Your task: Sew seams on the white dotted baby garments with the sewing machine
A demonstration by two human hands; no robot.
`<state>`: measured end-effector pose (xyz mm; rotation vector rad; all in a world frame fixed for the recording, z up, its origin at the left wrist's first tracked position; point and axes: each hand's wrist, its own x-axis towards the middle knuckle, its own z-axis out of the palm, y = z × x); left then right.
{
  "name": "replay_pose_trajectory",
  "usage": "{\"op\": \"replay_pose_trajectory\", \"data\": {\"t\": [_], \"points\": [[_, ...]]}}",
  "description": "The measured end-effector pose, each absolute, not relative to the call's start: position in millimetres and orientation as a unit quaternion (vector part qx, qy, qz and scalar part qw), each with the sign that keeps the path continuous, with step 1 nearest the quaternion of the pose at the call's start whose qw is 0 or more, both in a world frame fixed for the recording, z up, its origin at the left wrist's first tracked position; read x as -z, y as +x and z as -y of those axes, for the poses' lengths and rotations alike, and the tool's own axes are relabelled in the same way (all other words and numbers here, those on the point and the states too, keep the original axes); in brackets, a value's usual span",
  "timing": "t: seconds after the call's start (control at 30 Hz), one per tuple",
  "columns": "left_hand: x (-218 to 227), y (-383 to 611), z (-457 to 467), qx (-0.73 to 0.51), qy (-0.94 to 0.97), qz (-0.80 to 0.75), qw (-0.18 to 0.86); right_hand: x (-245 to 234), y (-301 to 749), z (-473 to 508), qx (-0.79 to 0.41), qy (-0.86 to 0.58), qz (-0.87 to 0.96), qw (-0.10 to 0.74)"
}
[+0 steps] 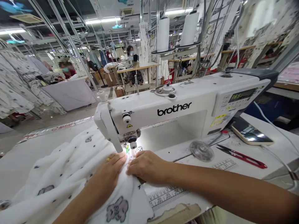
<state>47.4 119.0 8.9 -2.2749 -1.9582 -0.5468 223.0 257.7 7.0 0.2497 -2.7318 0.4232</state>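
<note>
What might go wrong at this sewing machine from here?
Both hands are very close to the needle area of the Brother sewing machine. If the left hand or right hand slips, a finger might get pricked. The white printed fabric is also loosely bunched, so its weight might drag and pull the stitching crooked.

White printed fabric (pixel 58 174), soft, with small grey animal motifs and dark specks. Bunched in loose folds beyond and left of the left hand (pixel 108 169), which lies flat on it. 2 layers not distinguishable. Cloth gathered under the right hand (pixel 147 166), its fingers curved over it, and runs just ahead of the fingertips beneath the Brother sewing machine (pixel 173 109) head.
</note>
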Motion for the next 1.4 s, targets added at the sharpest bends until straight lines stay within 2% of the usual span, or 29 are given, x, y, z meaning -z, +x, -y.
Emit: {"op": "replay_pose_trajectory", "data": {"t": [0.33,0.57,0.8,0.87,1.0,1.13,1.27,1.4], "points": [[-22.3,24.9,-145.9,0.145,-0.738,0.659,-0.009,0.6,204.5,-264.2,-0.137,0.019,0.971,0.194],[-38.0,67.7,-111.8,0.17,-0.712,0.681,-0.024,-5.8,207.9,-266.8,-0.165,0.021,0.968,0.19],[-11.7,69.9,-98.5,0.222,-0.716,0.659,0.071,-14.4,223.0,-268.4,-0.208,0.002,0.953,0.22],[-13.1,57.0,-102.9,0.224,-0.743,0.629,0.051,-15.3,222.3,-268.5,-0.193,-0.011,0.956,0.219],[-31.7,36.3,-111.8,0.24,-0.772,0.585,-0.071,-15.3,214.5,-266.9,-0.107,-0.009,0.975,0.197],[-54.4,34.3,-119.2,0.254,-0.692,0.651,-0.184,-15.7,209.7,-269.0,-0.013,0.068,0.984,0.166],[-59.6,48.7,-127.3,0.282,-0.606,0.723,-0.172,-18.9,215.3,-277.4,0.042,0.171,0.973,0.149],[-43.4,66.4,-130.8,0.291,-0.58,0.752,-0.118,-25.7,228.0,-284.7,-0.032,0.152,0.975,0.156]]}}
